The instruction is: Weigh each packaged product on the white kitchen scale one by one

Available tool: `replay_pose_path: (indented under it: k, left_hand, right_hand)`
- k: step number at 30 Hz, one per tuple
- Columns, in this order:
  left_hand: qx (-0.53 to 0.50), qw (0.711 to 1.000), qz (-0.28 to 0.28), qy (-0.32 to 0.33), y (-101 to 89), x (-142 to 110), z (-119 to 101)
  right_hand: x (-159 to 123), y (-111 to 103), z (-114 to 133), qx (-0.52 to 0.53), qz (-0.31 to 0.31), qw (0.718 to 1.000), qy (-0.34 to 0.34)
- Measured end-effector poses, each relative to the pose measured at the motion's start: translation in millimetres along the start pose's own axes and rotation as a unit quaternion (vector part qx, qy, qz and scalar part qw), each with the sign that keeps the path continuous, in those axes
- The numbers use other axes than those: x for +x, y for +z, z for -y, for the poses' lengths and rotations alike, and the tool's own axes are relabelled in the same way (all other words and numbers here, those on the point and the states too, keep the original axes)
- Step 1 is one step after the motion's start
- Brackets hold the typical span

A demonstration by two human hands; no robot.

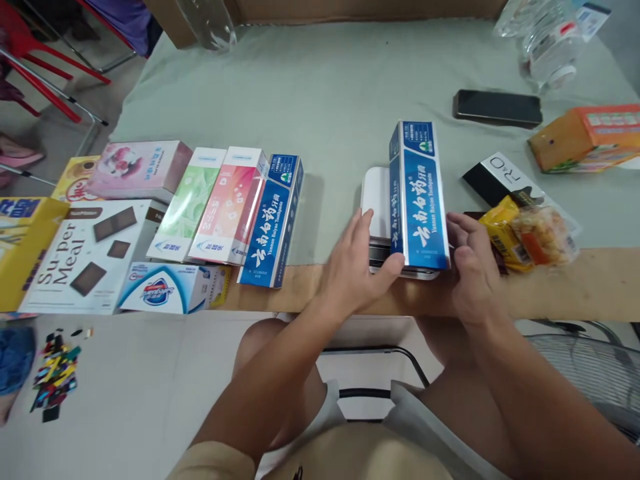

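A blue Yunnan Baiyao toothpaste box (424,193) lies lengthwise on a flat white device (376,200) with a dark strip near its front, which looks like a kitchen scale. The box covers most of its right side. My left hand (353,267) is open at the device's left front edge, fingers stretched forward and thumb tip close to the box's lower left corner. Beside the box's lower right edge is my right hand (475,267), its fingers loosely bent and slightly apart. Whether its fingertips touch the box, I cannot tell.
Leftward lie another toothpaste box (273,223), red (233,207) and green (190,203) cartons, a Safeguard box (160,288) and a Su-per Meal box (90,257). On the right are snack packets (525,233), a black-and-white box (500,180), a phone (497,108), an orange carton (585,137) and a bottle (553,57).
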State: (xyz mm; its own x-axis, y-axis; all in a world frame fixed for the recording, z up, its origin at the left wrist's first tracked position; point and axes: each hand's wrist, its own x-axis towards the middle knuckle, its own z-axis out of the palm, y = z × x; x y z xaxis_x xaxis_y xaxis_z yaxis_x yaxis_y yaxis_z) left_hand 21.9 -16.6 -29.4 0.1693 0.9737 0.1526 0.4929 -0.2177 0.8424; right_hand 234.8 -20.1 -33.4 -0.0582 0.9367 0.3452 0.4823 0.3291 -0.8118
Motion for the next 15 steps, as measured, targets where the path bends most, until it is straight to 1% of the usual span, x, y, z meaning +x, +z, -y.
replay_pose_path:
  k: [2,3,4,5,6,8,9,10,12,13,15]
  left_hand:
    - [0.014,1.000,0.007,-0.004,4.3,0,-5]
    - [0.022,1.000,-0.001,-0.006,6.2,-1,-8]
    - [0.029,0.999,-0.016,0.002,8.1,-2,-11]
    - [0.035,0.998,-0.038,0.026,10.0,-3,-15]
    - [0.039,0.995,-0.060,0.064,12.0,-4,-18]
    - [0.032,0.986,-0.087,0.141,16.5,-6,-23]
    - [0.021,0.983,-0.086,0.160,19.2,-8,-25]
    - [0.008,0.984,-0.076,0.164,22.0,-9,-27]
    - [-0.014,0.987,-0.050,0.150,27.3,-12,-29]
    - [-0.020,0.988,-0.044,0.147,28.9,-13,-29]
    - [-0.025,0.985,-0.051,0.161,28.5,-15,-28]
  right_hand:
    - [-2,-7,-5,0.007,-0.005,0.999,0.052]
    - [-4,-9,-6,-0.013,-0.015,0.998,0.059]
    - [-5,-11,-5,-0.042,-0.026,0.998,0.049]
    - [-6,-12,-3,-0.074,-0.037,0.996,0.028]
    - [-7,-11,1,-0.102,-0.045,0.994,0.000]
    - [-7,-7,11,-0.139,-0.033,0.988,-0.059]
    - [-7,-3,16,-0.150,-0.016,0.985,-0.082]
    - [-7,1,21,-0.162,-0.001,0.982,-0.098]
    - [-5,10,30,-0.183,0.018,0.976,-0.114]
    - [-4,14,32,-0.192,0.016,0.974,-0.119]
    - [-3,22,36,-0.202,-0.009,0.970,-0.133]
